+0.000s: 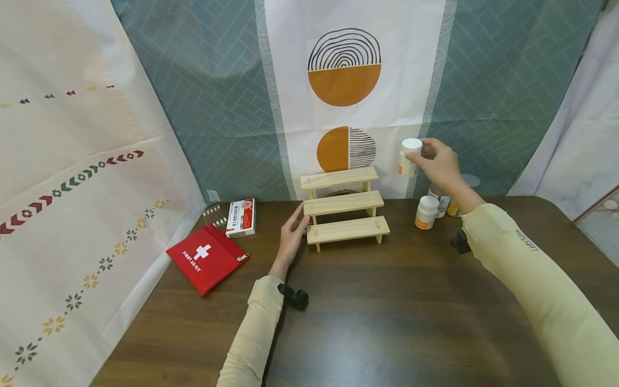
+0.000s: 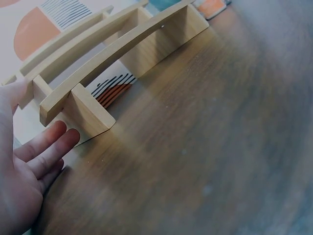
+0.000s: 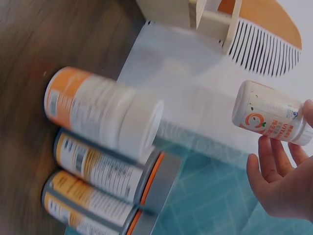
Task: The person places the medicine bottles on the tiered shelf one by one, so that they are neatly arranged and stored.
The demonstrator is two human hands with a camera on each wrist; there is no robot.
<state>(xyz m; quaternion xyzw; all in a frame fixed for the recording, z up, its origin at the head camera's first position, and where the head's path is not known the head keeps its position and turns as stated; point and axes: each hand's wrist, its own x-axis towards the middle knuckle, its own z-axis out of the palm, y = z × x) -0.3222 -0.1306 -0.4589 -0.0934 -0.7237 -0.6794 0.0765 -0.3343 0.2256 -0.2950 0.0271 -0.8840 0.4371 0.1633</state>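
Observation:
A white pill bottle with an orange-and-white label [image 1: 408, 157] is held up off the table by my right hand [image 1: 441, 165], pinched near its cap between thumb and fingers. The right wrist view shows the same bottle [image 3: 271, 110] with its label facing the camera. My left hand [image 1: 292, 233] is at the left end of a three-step wooden rack [image 1: 344, 204]. In the left wrist view its fingers [image 2: 51, 147] are extended beside the rack's end, fingertips right at the lowest step. The rack's steps carry nothing.
Another white-and-orange bottle [image 1: 426, 213] stands right of the rack, with two grey-lidded bottles [image 3: 105, 166] behind it. On the left lie a red first aid pouch [image 1: 208, 258], a medicine box [image 1: 240, 217] and a clear item [image 1: 215, 215]. A patterned curtain [image 1: 213, 107] hangs behind.

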